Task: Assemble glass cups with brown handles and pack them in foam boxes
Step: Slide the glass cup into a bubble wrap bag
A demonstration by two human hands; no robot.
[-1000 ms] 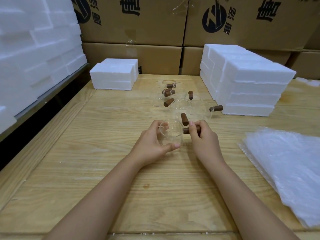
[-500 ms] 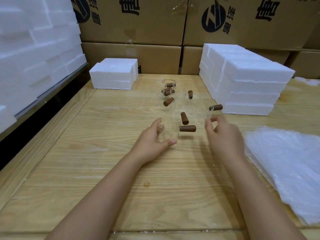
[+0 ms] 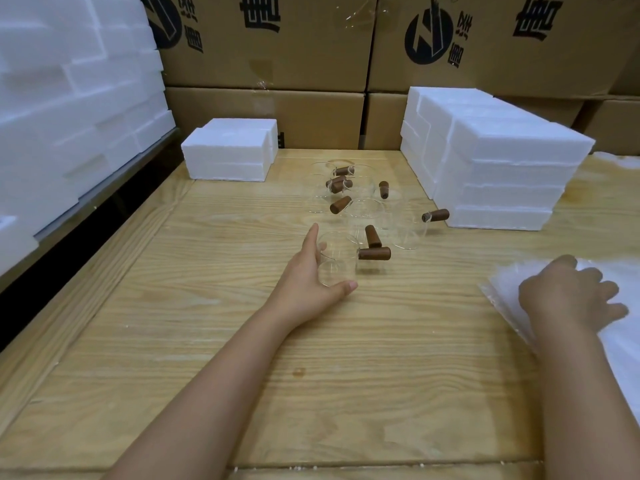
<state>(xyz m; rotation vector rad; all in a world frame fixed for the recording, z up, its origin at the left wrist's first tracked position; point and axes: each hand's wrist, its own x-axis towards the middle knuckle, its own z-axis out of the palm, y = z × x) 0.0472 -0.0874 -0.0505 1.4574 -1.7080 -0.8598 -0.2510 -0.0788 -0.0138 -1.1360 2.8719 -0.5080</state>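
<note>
Up front, the left hand cupped a glass cup standing mid-table, thumb and fingers curved round its wall, its brown handle pointing right. The right hand lay spread on the plastic sheets at the right edge. Bare wood stretched wide toward the near edge. Behind clustered more cups; eight handles showed in all. Foam boxes formed a low stack left and a taller stack right.

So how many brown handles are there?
8 handles: one on the held cup, one behind it, one by the foam stack, one farther back, four clustered far left; overlap may hide more.
</note>
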